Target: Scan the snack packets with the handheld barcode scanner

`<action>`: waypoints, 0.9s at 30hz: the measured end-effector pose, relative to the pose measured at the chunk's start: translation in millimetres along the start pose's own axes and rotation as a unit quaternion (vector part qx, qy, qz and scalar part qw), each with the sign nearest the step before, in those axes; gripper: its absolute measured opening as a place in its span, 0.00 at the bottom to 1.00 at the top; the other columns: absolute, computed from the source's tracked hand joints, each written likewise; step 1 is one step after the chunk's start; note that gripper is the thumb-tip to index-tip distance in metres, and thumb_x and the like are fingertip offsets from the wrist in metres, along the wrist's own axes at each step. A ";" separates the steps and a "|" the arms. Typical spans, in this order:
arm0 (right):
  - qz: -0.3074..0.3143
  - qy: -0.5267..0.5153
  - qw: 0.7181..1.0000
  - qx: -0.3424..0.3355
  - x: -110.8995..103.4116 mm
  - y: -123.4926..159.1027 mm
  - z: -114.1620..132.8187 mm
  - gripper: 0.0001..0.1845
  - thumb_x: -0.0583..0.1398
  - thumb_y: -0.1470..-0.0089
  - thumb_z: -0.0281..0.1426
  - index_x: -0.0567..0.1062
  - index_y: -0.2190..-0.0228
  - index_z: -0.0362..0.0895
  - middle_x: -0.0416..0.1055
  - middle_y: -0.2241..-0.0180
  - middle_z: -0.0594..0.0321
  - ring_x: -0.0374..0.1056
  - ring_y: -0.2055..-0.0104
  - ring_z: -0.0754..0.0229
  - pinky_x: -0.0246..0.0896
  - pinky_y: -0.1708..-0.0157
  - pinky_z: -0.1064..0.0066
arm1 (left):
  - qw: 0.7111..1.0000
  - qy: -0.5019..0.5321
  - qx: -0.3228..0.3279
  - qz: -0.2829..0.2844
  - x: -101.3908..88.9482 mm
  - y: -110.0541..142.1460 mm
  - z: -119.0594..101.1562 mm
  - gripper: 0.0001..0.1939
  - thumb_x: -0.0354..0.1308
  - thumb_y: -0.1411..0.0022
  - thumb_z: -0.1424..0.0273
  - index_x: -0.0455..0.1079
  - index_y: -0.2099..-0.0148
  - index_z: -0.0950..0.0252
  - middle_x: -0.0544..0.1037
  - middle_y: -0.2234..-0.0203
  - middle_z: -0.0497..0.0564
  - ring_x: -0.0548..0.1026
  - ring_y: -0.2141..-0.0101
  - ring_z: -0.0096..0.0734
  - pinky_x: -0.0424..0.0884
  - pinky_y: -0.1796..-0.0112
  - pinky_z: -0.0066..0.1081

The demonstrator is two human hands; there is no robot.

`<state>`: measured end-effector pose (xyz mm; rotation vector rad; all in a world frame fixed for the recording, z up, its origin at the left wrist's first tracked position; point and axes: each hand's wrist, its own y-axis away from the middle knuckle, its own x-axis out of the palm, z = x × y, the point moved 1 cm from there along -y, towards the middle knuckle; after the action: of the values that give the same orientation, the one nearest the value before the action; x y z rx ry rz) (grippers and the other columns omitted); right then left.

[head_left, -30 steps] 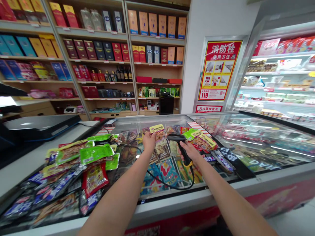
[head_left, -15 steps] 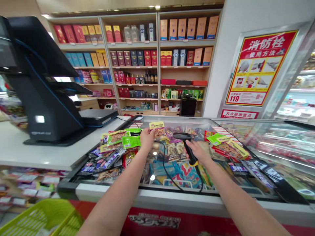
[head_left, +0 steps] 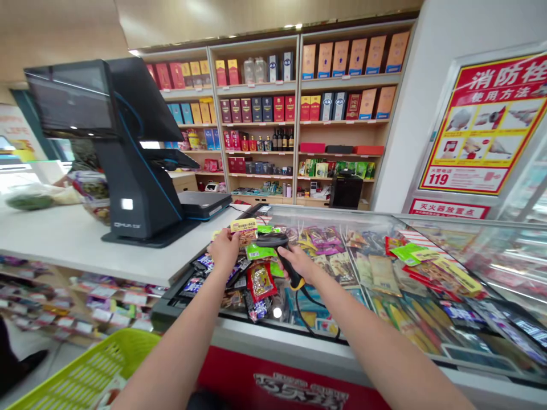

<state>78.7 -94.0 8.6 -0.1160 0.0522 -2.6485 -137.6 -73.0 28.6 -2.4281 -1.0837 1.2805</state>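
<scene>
My left hand (head_left: 224, 250) pinches a small snack packet with a yellow top (head_left: 243, 226) and holds it up over the freezer's glass lid (head_left: 367, 296). My right hand (head_left: 297, 263) is wrapped round the handle of a black barcode scanner (head_left: 273, 241), whose head points at the packet from close by. The scanner's black cable (head_left: 307, 316) trails down across the glass. A pile of snack packets (head_left: 252, 279) lies on the lid just below both hands.
A black till screen on a stand (head_left: 123, 148) sits on the white counter (head_left: 64, 242) to the left. More packets (head_left: 421, 259) lie on the glass to the right. A green basket (head_left: 85, 376) is at lower left. Shelves of boxes (head_left: 299, 108) fill the back wall.
My view has swung left, bringing the till and counter into view. Both hands moved left together over the snack pile, still holding the packet and the scanner, which are now closer together.
</scene>
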 end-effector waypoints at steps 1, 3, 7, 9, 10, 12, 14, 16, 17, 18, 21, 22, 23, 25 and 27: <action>0.008 0.002 1.000 0.003 5.3 -2.8 -1.9 0.22 0.60 0.54 0.50 0.63 0.71 0.45 0.66 0.84 0.73 0.61 0.88 0.68 0.57 0.89 0.76 | 1.000 -0.018 0.000 -0.010 -1.7 0.2 0.9 0.16 0.51 0.41 0.63 0.70 0.54 0.63 0.77 0.61 0.58 0.73 0.57 0.48 0.64 0.57 0.41; 0.018 0.004 1.000 0.011 11.7 -6.2 -4.9 0.22 0.60 0.53 0.50 0.63 0.71 0.45 0.66 0.84 0.73 0.61 0.89 0.68 0.57 0.90 0.77 | 0.999 -0.041 0.015 -0.029 -4.0 1.7 0.1 0.19 0.52 0.42 0.65 0.67 0.49 0.64 0.75 0.55 0.60 0.70 0.52 0.49 0.62 0.55 0.44; 0.005 -0.001 1.000 0.014 7.5 -6.1 -6.4 0.23 0.61 0.54 0.51 0.63 0.70 0.45 0.67 0.84 0.72 0.61 0.88 0.67 0.57 0.90 0.76 | 0.996 -0.062 0.051 -0.048 -7.3 6.7 -7.7 0.20 0.50 0.41 0.65 0.65 0.47 0.64 0.69 0.48 0.62 0.65 0.48 0.49 0.61 0.53 0.46; -0.015 -0.013 1.000 0.005 -1.3 -3.5 -5.5 0.24 0.61 0.55 0.51 0.63 0.69 0.45 0.67 0.84 0.72 0.61 0.88 0.68 0.58 0.89 0.76 | 0.995 -0.069 0.057 -0.048 -8.0 9.3 -13.7 0.19 0.50 0.40 0.65 0.65 0.47 0.64 0.68 0.47 0.61 0.64 0.47 0.49 0.60 0.52 0.47; -0.026 -0.020 0.999 -0.001 -6.9 -1.6 -4.8 0.25 0.61 0.56 0.51 0.63 0.68 0.45 0.67 0.84 0.73 0.61 0.88 0.68 0.59 0.89 0.76 | 0.994 -0.073 0.061 -0.045 -7.9 10.6 -17.2 0.19 0.50 0.40 0.64 0.65 0.47 0.64 0.67 0.46 0.61 0.64 0.47 0.49 0.60 0.52 0.47; -0.045 -0.032 0.998 -0.012 -21.0 3.2 -3.4 0.25 0.62 0.56 0.51 0.63 0.68 0.45 0.66 0.84 0.73 0.60 0.88 0.68 0.59 0.89 0.76 | 0.993 -0.079 0.072 -0.042 -6.6 13.4 -25.7 0.19 0.50 0.40 0.64 0.66 0.48 0.63 0.67 0.46 0.61 0.64 0.47 0.50 0.59 0.51 0.49; -0.073 -0.036 0.996 -0.020 -39.0 9.8 -1.8 0.25 0.61 0.56 0.51 0.62 0.69 0.45 0.66 0.84 0.73 0.59 0.88 0.68 0.58 0.89 0.76 | 0.991 -0.076 0.095 -0.049 -3.8 16.9 -37.1 0.18 0.50 0.40 0.64 0.67 0.49 0.63 0.66 0.45 0.61 0.63 0.47 0.51 0.57 0.51 0.50; -0.117 -0.034 0.992 -0.026 -60.9 18.9 0.0 0.23 0.61 0.56 0.51 0.62 0.72 0.45 0.66 0.85 0.73 0.59 0.89 0.68 0.57 0.89 0.76 | 0.989 -0.065 0.124 -0.052 1.9 21.9 -52.3 0.18 0.51 0.40 0.64 0.68 0.50 0.63 0.66 0.45 0.61 0.63 0.46 0.52 0.57 0.51 0.50; -0.144 -0.035 0.988 -0.029 -73.0 24.6 1.1 0.23 0.61 0.55 0.50 0.62 0.73 0.45 0.65 0.85 0.72 0.59 0.89 0.68 0.57 0.89 0.75 | 0.987 -0.056 0.139 -0.049 6.3 25.4 -61.4 0.18 0.51 0.40 0.64 0.68 0.50 0.63 0.66 0.45 0.61 0.63 0.46 0.52 0.57 0.51 0.50; -0.173 -0.037 0.984 -0.032 -85.6 31.2 2.2 0.22 0.61 0.54 0.50 0.62 0.73 0.45 0.65 0.85 0.72 0.59 0.89 0.67 0.57 0.89 0.75 | 0.986 -0.046 0.155 -0.041 12.0 30.1 -71.6 0.17 0.51 0.40 0.64 0.68 0.50 0.63 0.66 0.45 0.61 0.64 0.46 0.52 0.58 0.51 0.49; -0.253 -0.051 0.965 -0.046 -123.3 56.0 5.2 0.20 0.60 0.53 0.48 0.62 0.73 0.46 0.64 0.85 0.72 0.59 0.88 0.67 0.57 0.89 0.75 | 0.978 -0.013 0.207 0.017 37.6 52.9 -107.2 0.16 0.51 0.40 0.64 0.69 0.51 0.62 0.68 0.46 0.59 0.65 0.47 0.49 0.59 0.51 0.47; -0.274 -0.054 0.959 -0.050 -135.2 65.5 5.7 0.20 0.60 0.52 0.48 0.62 0.73 0.46 0.64 0.85 0.72 0.59 0.88 0.67 0.57 0.89 0.75 | 0.973 -0.003 0.227 0.045 48.2 63.8 -120.3 0.15 0.52 0.41 0.65 0.69 0.52 0.61 0.69 0.46 0.58 0.66 0.48 0.47 0.59 0.51 0.46; -0.292 -0.056 0.953 -0.055 -146.6 75.3 6.1 0.20 0.60 0.52 0.48 0.62 0.73 0.46 0.64 0.85 0.72 0.59 0.88 0.67 0.57 0.89 0.75 | 0.966 0.005 0.247 0.078 59.5 76.1 -133.8 0.14 0.52 0.41 0.65 0.70 0.53 0.61 0.70 0.47 0.57 0.67 0.48 0.46 0.59 0.51 0.46; -0.321 -0.058 0.943 -0.063 -167.2 94.9 6.0 0.21 0.61 0.53 0.49 0.62 0.73 0.46 0.64 0.85 0.72 0.59 0.88 0.67 0.57 0.88 0.75 | 0.948 0.017 0.282 0.149 82.4 103.6 -161.2 0.13 0.53 0.41 0.66 0.70 0.54 0.60 0.72 0.50 0.56 0.68 0.49 0.44 0.59 0.51 0.44; -0.352 -0.058 0.931 -0.072 -184.9 113.5 5.3 0.21 0.61 0.54 0.49 0.62 0.73 0.46 0.65 0.85 0.71 0.59 0.88 0.67 0.57 0.89 0.75 | 0.927 0.026 0.301 0.222 104.2 132.0 -189.0 0.12 0.54 0.41 0.66 0.71 0.56 0.61 0.75 0.53 0.55 0.69 0.50 0.43 0.59 0.51 0.43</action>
<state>294.8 -107.0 -6.1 -0.4067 0.1995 -3.3455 115.0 -66.1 15.0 -2.2427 -0.0680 1.3907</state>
